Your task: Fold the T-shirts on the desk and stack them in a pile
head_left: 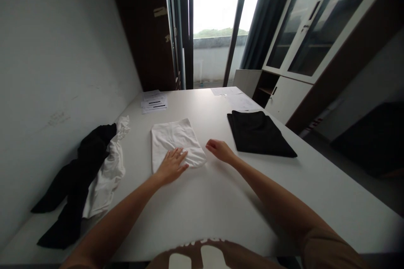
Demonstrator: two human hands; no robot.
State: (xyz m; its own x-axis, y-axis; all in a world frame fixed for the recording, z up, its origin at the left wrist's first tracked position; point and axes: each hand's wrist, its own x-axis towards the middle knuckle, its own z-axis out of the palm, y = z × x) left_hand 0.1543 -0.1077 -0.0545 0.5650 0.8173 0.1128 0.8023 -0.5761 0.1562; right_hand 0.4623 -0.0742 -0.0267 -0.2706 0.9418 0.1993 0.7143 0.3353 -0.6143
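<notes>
A white piece of clothing (pixel 175 134), folded into a flat rectangle, lies in the middle of the table with creases across its front part. My left hand (pixel 172 166) rests flat on its near edge, fingers spread. Just off the right edge of the white cloth, my right hand (pixel 219 150) is curled into a loose fist; no cloth shows in it, and a small gap separates it from the fabric. Further right lies a folded black garment (pixel 260 134), which neither hand touches.
The white table (pixel 202 210) meets a wall on the left. Along that wall lie a crumpled black garment (pixel 85 168) and a crumpled white garment (pixel 110 176). Papers (pixel 154 101) sit at the far left, and more sheets (pixel 241 101) at the far right. A cabinet (pixel 288 92) stands beyond.
</notes>
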